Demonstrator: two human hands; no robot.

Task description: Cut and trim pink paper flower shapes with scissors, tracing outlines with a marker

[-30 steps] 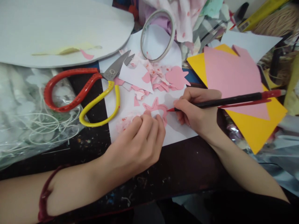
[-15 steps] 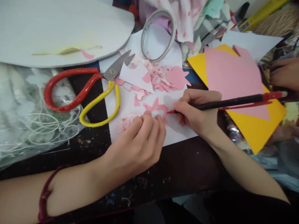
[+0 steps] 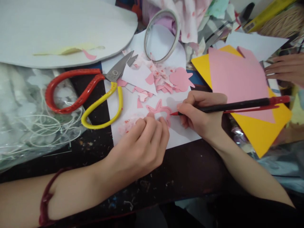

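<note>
My right hand (image 3: 201, 110) is closed round a black pen (image 3: 232, 105) with a red tip and a red end. The tip points left and meets the right edge of a pink paper outline (image 3: 159, 107) with spiky points. My left hand (image 3: 144, 139) has its fingers bent and pressed together at the lower edge of that outline, on a white sheet (image 3: 182, 131). Pink paper scraps (image 3: 166, 87) and a pink cut-out shape (image 3: 181, 78) lie above. Scissors (image 3: 114, 74) with one red and one yellow handle rest open to the left.
A tape roll (image 3: 174, 41) stands behind the scraps. Pink paper (image 3: 237, 79) overlaps yellow paper (image 3: 261, 139) at right. Another person's hand (image 3: 285, 68) is at the right edge. A plastic bag (image 3: 30, 126) and white board (image 3: 64, 28) lie left.
The other person's hand at the right edge has moved left and its fingers are spread more. My hands and the pen have hardly moved.
</note>
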